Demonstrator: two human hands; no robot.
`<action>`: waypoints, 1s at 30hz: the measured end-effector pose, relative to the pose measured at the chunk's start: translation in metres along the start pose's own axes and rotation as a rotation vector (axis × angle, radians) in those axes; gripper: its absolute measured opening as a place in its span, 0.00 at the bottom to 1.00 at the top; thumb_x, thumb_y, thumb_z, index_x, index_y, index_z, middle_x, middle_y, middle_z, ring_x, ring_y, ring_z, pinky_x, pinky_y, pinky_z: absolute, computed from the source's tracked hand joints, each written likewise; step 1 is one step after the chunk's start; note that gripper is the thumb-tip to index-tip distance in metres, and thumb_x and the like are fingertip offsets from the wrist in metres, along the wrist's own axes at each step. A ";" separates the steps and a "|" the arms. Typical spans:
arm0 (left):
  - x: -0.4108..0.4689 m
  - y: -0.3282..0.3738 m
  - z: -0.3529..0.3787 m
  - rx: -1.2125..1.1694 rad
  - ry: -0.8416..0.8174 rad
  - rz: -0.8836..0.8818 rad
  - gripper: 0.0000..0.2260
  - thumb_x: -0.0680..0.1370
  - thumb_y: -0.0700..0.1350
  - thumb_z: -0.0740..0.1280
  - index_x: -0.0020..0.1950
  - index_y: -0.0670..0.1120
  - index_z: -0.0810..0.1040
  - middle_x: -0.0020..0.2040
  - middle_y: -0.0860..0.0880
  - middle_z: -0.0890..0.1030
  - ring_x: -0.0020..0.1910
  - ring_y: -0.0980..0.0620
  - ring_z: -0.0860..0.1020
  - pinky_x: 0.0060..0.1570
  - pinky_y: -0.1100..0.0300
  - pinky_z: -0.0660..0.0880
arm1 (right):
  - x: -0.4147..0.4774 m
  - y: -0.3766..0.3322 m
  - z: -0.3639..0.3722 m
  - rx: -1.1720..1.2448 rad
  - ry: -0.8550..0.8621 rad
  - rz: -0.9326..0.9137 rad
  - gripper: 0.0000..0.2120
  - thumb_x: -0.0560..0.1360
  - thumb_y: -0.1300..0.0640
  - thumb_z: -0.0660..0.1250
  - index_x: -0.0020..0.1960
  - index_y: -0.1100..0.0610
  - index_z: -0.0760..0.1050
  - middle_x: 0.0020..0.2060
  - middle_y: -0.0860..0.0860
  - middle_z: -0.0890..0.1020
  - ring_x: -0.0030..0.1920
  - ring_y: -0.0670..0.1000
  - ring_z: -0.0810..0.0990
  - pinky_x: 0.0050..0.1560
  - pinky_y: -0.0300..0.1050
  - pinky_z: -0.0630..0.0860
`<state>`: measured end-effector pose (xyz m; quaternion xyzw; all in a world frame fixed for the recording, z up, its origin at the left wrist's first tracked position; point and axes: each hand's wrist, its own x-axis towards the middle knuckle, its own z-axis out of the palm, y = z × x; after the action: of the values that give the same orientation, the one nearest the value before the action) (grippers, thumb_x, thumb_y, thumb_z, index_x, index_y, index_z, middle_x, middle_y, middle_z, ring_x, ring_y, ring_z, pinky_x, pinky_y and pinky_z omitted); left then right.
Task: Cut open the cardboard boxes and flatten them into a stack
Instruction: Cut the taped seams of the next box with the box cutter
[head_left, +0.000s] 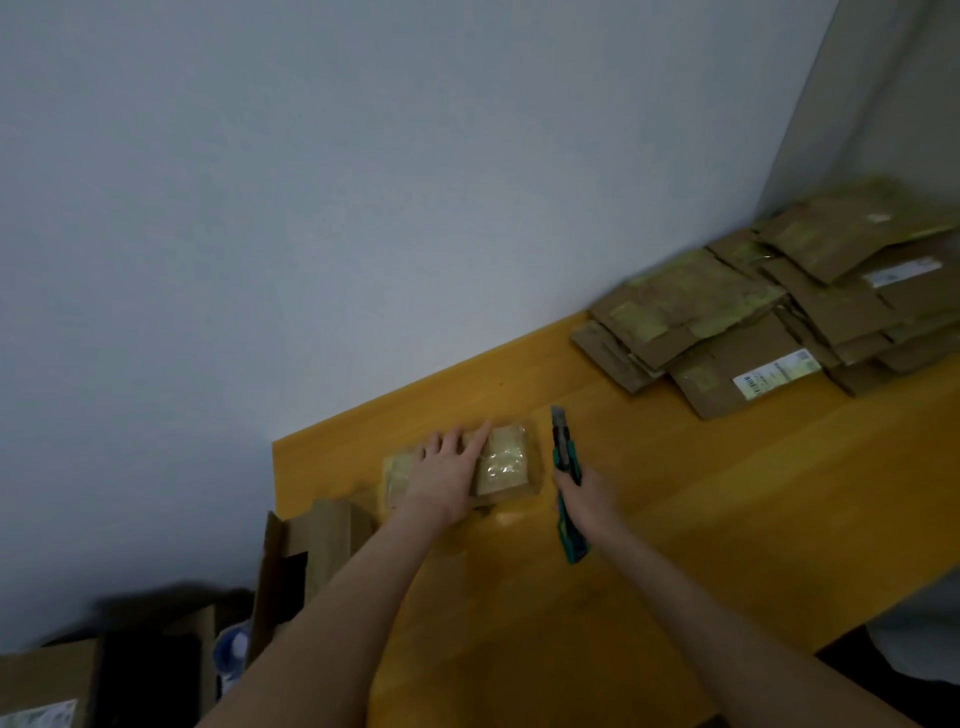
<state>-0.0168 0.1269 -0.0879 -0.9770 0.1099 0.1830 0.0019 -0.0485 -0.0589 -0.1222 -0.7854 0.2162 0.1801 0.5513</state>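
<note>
A small brown cardboard box wrapped in shiny clear tape (501, 460) lies flat on the yellow wooden table (675, 519), near the table's far-left corner. The left grip (449, 477) rests palm down on top of the box with its fingers straight and spread, clasping nothing.

Just right of the box, and apart from it, the right grip (589, 496) is clenched round a teal-and-black utility knife (563, 457). The blade is extended and points away from the person. The knife's tail end sticks out beneath the wrist.

Well to the right of the box and farther back lies a stack of flattened brown cardboard (769, 322).

Left of the box and nearer the person, past the table edge, stand upright brown cartons (322, 535).

Not determinable:
- The box's left half is hidden under the hand.
- Whether the knife touches the table cannot be told.
- The white labels on the stack are unreadable.
- The cartons' lower parts are dark and blurred, and one carton is cut off at the bottom-left corner.
</note>
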 end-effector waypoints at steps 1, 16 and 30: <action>-0.002 0.003 0.003 -0.025 0.003 -0.006 0.47 0.73 0.60 0.70 0.79 0.55 0.41 0.78 0.45 0.52 0.76 0.37 0.52 0.74 0.42 0.52 | -0.004 -0.003 0.001 -0.007 -0.010 -0.021 0.13 0.81 0.53 0.58 0.62 0.59 0.69 0.38 0.51 0.76 0.36 0.48 0.75 0.34 0.41 0.70; -0.004 0.004 0.006 -0.082 0.085 0.007 0.44 0.70 0.56 0.74 0.78 0.55 0.52 0.73 0.49 0.62 0.71 0.43 0.62 0.69 0.46 0.61 | -0.040 -0.003 -0.031 -0.583 -0.015 -0.328 0.26 0.79 0.49 0.60 0.76 0.42 0.58 0.49 0.49 0.79 0.41 0.49 0.79 0.36 0.43 0.76; -0.003 0.006 0.011 -0.097 0.084 0.008 0.42 0.73 0.55 0.72 0.79 0.53 0.51 0.75 0.48 0.61 0.72 0.42 0.61 0.72 0.46 0.60 | -0.032 -0.004 -0.046 -0.548 -0.174 -0.288 0.27 0.79 0.51 0.62 0.76 0.45 0.58 0.49 0.45 0.76 0.43 0.49 0.77 0.40 0.42 0.74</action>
<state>-0.0247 0.1223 -0.0966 -0.9822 0.1050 0.1470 -0.0508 -0.0713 -0.0965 -0.0868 -0.9088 -0.0016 0.2182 0.3556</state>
